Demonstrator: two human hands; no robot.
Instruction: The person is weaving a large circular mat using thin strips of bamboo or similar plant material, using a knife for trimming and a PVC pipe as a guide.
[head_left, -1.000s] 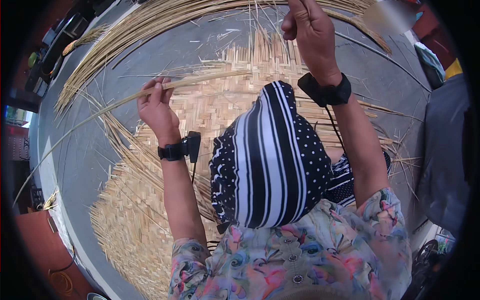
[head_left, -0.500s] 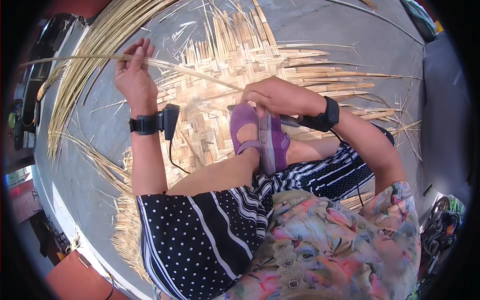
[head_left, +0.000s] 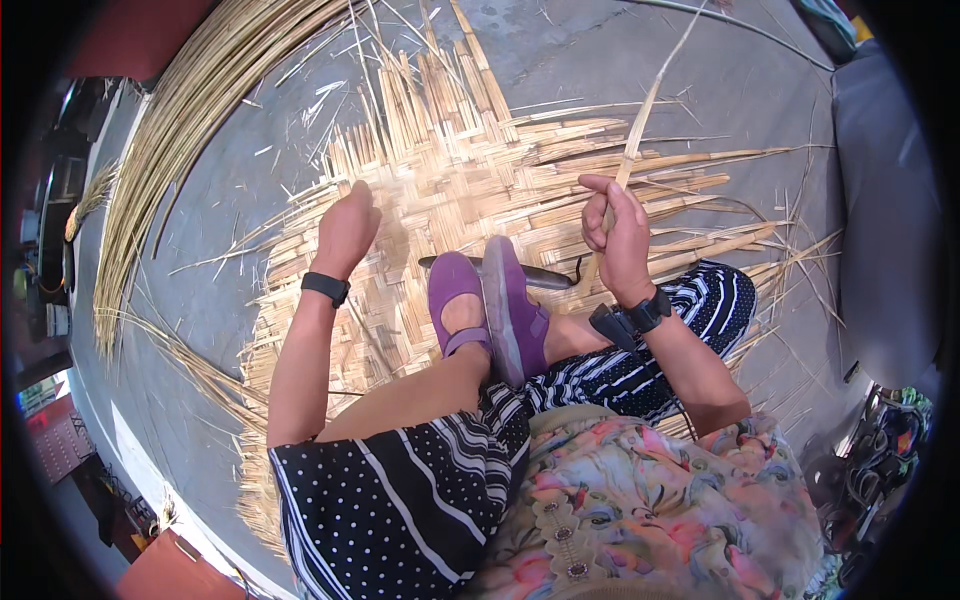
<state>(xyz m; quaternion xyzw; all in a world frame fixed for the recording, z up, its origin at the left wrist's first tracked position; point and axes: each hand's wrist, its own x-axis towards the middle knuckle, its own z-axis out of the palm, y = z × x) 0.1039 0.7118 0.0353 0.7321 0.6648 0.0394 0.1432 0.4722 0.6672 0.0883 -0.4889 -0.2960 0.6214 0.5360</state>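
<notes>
My right hand [head_left: 618,235] has its fingers closed round a long pale reed strip [head_left: 645,110], which stands up from the hand and tapers toward the top edge. Over the left part of the woven reed mat [head_left: 440,190] is my left hand [head_left: 348,230], back upward and fingers curled under. What it holds, if anything, is hidden. A dark curved blade-like tool [head_left: 545,277] lies on the mat, partly behind my purple shoes [head_left: 512,310]. Loose unwoven reed ends [head_left: 700,165] fan out from the mat's right side.
A thick bundle of long reeds [head_left: 190,110] lies at the far left. Reed scraps [head_left: 320,100] are scattered on the grey floor [head_left: 570,50]. My legs in patterned trousers [head_left: 390,500] rest on the mat. A grey covered object [head_left: 885,200] stands at the right.
My left hand has let go of the strip and come down and right over the mat. My right hand has moved right, and the strip now points upward. The dark tool shows more fully.
</notes>
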